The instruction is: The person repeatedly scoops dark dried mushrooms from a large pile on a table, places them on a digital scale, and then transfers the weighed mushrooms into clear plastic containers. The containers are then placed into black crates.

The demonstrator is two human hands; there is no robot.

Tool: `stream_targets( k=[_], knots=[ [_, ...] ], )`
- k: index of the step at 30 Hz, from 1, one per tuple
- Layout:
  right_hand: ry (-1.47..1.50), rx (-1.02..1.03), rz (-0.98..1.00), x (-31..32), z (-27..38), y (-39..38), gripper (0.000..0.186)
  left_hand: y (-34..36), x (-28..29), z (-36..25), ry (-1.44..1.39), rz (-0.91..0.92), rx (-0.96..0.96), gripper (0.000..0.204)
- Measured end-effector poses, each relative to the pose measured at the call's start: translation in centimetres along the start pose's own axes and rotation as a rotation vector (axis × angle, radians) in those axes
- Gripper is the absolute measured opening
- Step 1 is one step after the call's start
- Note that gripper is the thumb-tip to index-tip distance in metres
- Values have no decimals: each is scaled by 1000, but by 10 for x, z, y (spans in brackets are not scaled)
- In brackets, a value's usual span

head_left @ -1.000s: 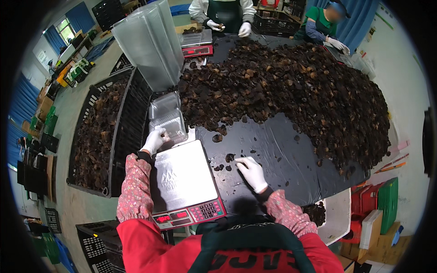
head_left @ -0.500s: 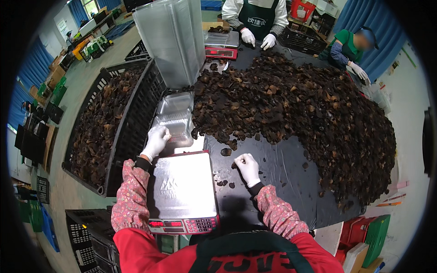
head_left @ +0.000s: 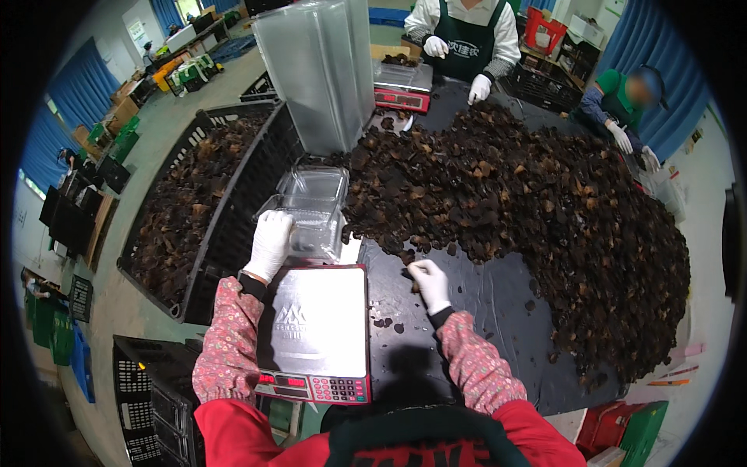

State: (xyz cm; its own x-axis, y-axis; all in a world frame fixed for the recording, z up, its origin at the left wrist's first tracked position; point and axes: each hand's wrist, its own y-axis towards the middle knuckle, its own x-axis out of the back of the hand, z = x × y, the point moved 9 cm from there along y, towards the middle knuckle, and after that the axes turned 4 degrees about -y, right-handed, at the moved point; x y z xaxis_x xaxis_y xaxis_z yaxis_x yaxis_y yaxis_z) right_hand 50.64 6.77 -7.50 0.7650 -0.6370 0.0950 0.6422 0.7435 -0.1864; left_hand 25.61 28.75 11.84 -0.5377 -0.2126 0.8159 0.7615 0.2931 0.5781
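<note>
My left hand (head_left: 271, 240), in a white glove, has its fingers closed on the near left rim of a clear plastic box (head_left: 313, 240). Behind that box is another clear plastic box (head_left: 315, 184). Across the dark table, my gloved right hand (head_left: 430, 283) pinches a small dark piece of what looks like wood ear mushroom (head_left: 414, 286), largely hidden by the fingers. It is at the near edge of a broad heap of such mushroom pieces (head_left: 467, 183). Just below my left hand stands a digital scale (head_left: 315, 323) with a bare metal plate and lit red display.
A tall stack of clear plastic boxes (head_left: 319, 74) rises behind the loose ones. At left is a black crate (head_left: 233, 210) full of mushroom pieces. Beyond the heap stand a co-worker (head_left: 463, 47) by a second scale (head_left: 405, 86) and another co-worker (head_left: 622, 105) at far right.
My left hand has shifted its grip on the plastic box and raised its near edge. My right hand now pinches a mushroom piece. The far co-worker's hands have moved apart.
</note>
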Motion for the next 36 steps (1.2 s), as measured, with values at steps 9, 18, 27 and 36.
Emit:
stream_targets(
  k=[9, 18, 27, 36],
  knots=[
    [774, -262, 180, 16, 34, -61, 12, -47, 155, -88, 71, -259, 149, 46],
    [133, 177, 566, -156, 180, -157, 24, -152, 121, -201, -78, 115, 257, 45],
    [-704, 1093, 378, -170, 178, -191, 34, -143, 164, -177, -382, -176, 451, 6],
    [-641, 565, 102, 51, 111, -127, 21, 60, 240, -271, -1669, -391, 401, 36]
  ],
)
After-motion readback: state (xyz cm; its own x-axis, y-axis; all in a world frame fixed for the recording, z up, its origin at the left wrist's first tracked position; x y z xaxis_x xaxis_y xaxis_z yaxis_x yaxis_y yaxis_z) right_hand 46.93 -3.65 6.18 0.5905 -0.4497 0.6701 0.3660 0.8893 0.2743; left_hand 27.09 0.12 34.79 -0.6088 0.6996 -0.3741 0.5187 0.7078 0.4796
